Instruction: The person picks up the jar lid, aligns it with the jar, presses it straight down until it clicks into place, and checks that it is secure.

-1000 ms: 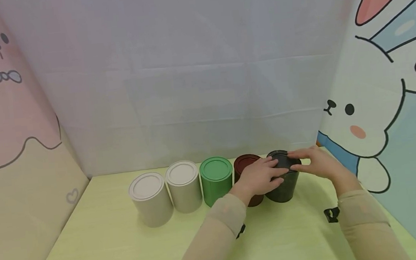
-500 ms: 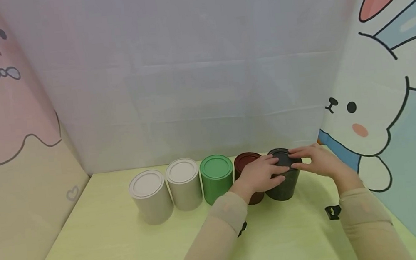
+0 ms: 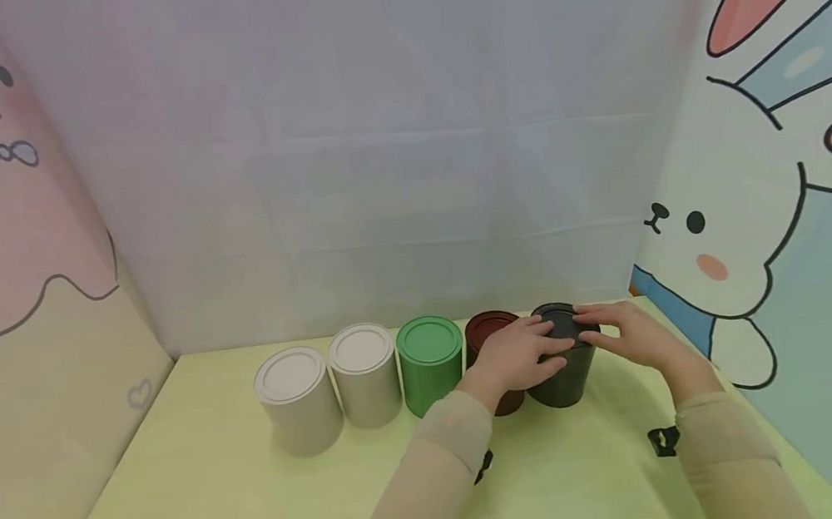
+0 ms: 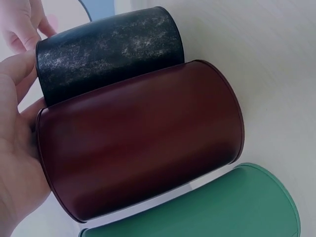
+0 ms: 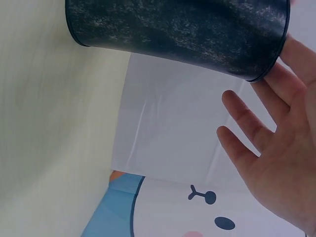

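A black, mottled tin can [image 3: 565,383] stands upright at the right end of a row. My left hand [image 3: 519,356] reaches over the dark red can [image 3: 488,329] beside it, with fairly straight fingers resting on the black lid. The left wrist view has that palm at the red can's [image 4: 140,140] top end. From the other side my right hand [image 3: 634,337] touches the black lid's edge with its fingertips. In the right wrist view its fingers are extended at the rim of the black can [image 5: 177,34], two of them spread away from it.
A green can [image 3: 430,342] and two white cans, one nearer the middle [image 3: 362,350] and one at the left end [image 3: 292,377], continue the row. The pale yellow table [image 3: 204,480] meets a white cloth wall [image 3: 377,171] behind, with cartoon-printed cloths at both sides.
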